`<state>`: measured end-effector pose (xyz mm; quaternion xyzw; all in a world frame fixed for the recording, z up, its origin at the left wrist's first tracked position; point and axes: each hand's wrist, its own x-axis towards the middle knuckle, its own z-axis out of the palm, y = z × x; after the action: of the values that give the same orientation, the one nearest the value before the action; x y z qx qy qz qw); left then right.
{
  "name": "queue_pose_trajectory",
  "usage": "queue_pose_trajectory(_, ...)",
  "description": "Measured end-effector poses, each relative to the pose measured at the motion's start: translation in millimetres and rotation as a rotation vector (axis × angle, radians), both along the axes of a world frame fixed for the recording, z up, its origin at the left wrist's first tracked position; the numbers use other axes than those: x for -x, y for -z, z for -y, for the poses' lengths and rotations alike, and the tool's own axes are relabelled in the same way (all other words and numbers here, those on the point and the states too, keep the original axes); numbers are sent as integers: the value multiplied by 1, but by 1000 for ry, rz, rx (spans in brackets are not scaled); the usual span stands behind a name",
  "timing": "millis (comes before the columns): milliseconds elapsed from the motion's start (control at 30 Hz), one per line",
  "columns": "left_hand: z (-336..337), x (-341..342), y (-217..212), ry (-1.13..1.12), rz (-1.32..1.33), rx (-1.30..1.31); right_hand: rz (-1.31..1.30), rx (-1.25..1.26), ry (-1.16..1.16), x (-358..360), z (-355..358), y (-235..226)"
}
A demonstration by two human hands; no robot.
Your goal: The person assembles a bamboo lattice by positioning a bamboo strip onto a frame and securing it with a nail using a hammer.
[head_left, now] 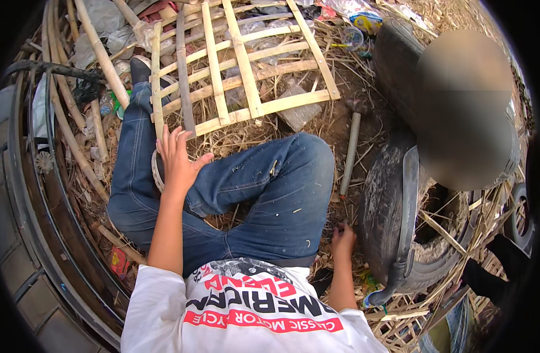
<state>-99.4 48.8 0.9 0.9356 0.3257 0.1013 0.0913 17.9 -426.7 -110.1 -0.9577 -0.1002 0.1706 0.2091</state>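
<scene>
My left hand (180, 157), fingers spread, is at the near left corner of a lattice panel (255, 110) made of split bamboo strips. Its fingertips lie against or just beside the strip ends. The panel rests over my outstretched lower leg and the littered ground, fixed with small nails at its crossings. Low beside my right thigh, my right hand (344, 240) has its fingers curled down near the ground; anything in them is hidden. A hammer (350, 154) lies ahead of it, head pointing away. A large curved blade (409, 200) with a dark handle leans on an old tyre (381, 217).
Another tyre (393, 62) stands farther off at the right, partly behind a blurred patch. Bamboo poles (105, 59) and a metal frame (31, 176) line the left side. A flat stone block (299, 109) sits under the panel's edge. Straw and plastic scraps litter the ground.
</scene>
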Motion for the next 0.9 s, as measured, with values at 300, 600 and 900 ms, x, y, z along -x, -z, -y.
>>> queue_pose_trajectory(300, 2, -99, 6, 180, 93, 85, -138, -115, 100, -6, -17, -20)
queue_pose_trajectory(600, 10, -47, 11, 52, 86, 153, -147, -74, 24, -36, -60, -51)
queue_pose_trajectory(900, 41, -57, -19, 197, 304, 281, -245, -806, 187, -82, -169, -119)
